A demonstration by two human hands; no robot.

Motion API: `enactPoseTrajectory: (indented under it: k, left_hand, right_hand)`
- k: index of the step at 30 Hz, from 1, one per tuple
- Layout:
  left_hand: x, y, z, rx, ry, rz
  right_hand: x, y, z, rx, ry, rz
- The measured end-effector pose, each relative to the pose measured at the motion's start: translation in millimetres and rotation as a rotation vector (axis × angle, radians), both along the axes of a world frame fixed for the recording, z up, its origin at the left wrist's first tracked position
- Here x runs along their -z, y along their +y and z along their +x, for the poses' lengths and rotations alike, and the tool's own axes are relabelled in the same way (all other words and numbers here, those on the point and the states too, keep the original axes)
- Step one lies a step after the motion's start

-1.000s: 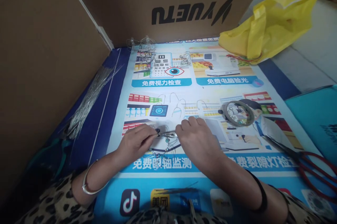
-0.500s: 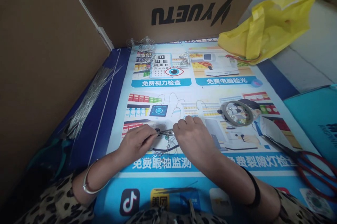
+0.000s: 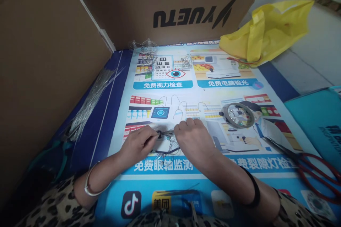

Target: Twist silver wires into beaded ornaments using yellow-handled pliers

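My left hand (image 3: 140, 144) is closed in a pinch at the end of a thin wire, left of centre over the printed sheet. Opposite it, my right hand (image 3: 195, 141) wraps round small needle-nose pliers (image 3: 167, 133). Their narrow metal jaws point left and meet the wire close to my left fingertips; the handles are hidden in my fist. Below the jaws, between both hands, hangs a beaded wire piece (image 3: 170, 146) with clear and greenish beads and thin loops. Its finer detail is too small to make out.
Behind stands a cardboard box (image 3: 197, 31). Straight wires (image 3: 90, 101) lie left near teal-handled pliers (image 3: 64, 156). Beaded wire pieces (image 3: 149, 54) sit at the back; bent wires (image 3: 181, 108) lie mid-sheet. Right are a round bead dish (image 3: 252, 124), red-handled scissors (image 3: 301, 159) and a yellow bag (image 3: 266, 35).
The beaded wire piece between my hands has shifted and turned slightly. Both hands keep nearly the same place and grip. The view has moved slightly.
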State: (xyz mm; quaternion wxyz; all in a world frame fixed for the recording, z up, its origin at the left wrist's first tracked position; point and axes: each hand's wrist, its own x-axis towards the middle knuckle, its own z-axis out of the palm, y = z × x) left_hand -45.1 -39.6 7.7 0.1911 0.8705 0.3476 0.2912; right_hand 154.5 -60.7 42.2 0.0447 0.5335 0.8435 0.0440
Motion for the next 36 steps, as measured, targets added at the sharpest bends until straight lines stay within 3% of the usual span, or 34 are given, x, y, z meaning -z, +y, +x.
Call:
enactPoseTrajectory:
  k: [10, 23, 36]
  left_hand:
    - [-4.2, -1.0, 2.6, -0.125, -0.037, -0.163]
    - [-5.8, -1.4, 4.2, -0.143, -0.006, -0.224]
    - [-6.4, -1.4, 4.3, -0.138, 0.015, -0.234]
  right_hand:
    - [-4.9, 0.8, 0.2, 0.003, -0.039, -0.004]
    - [-2.0, 2.4, -2.8, -0.012, -0.024, 0.037]
    - [-1.9, 4.5, -4.9, -0.005, -0.022, -0.022]
